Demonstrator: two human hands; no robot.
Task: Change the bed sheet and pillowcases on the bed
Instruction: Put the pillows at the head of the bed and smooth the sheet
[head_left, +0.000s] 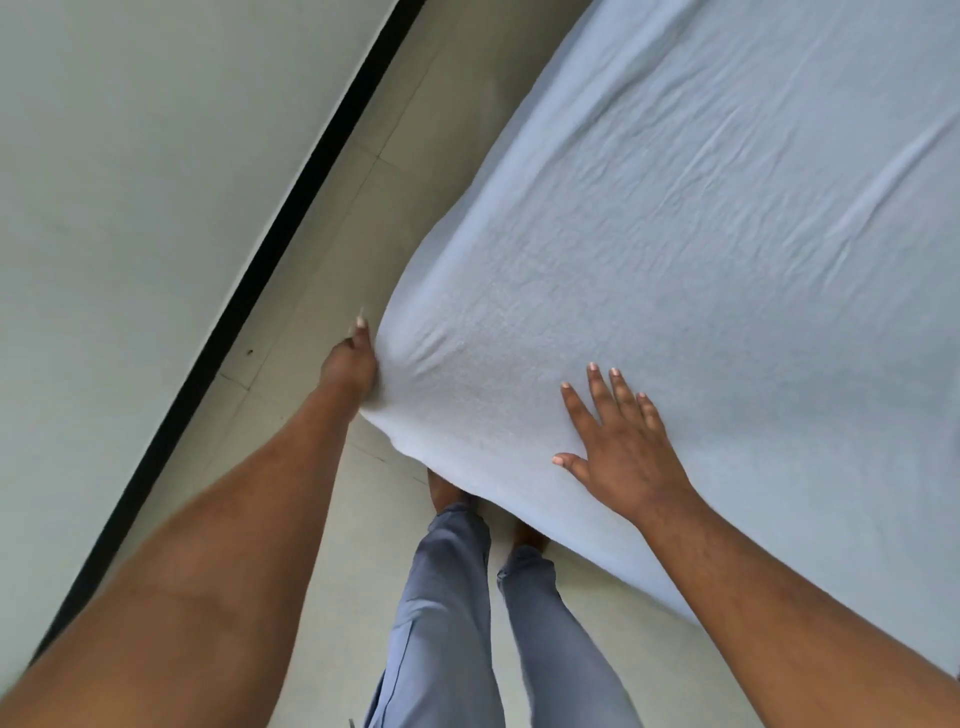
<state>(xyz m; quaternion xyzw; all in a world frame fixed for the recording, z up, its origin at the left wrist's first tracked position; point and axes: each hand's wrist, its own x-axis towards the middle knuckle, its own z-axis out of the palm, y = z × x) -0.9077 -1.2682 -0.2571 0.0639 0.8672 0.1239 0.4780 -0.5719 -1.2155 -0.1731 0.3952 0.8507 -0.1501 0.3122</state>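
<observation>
A light blue bed sheet (701, 218) covers the mattress, which fills the right and upper part of the view. It is creased in places. At the near corner of the bed my left hand (350, 366) is pressed against the side of the sheet, its fingers hidden behind the fabric, so its grip cannot be made out. My right hand (621, 447) lies flat on top of the sheet close to that corner, fingers spread, holding nothing. No pillows or pillowcases are in view.
A narrow strip of pale tiled floor (332, 249) runs between the bed and a white wall (130, 156) with a black skirting (260, 260). My legs in blue-grey trousers (447, 623) stand at the bed corner, bare feet partly under the sheet's edge.
</observation>
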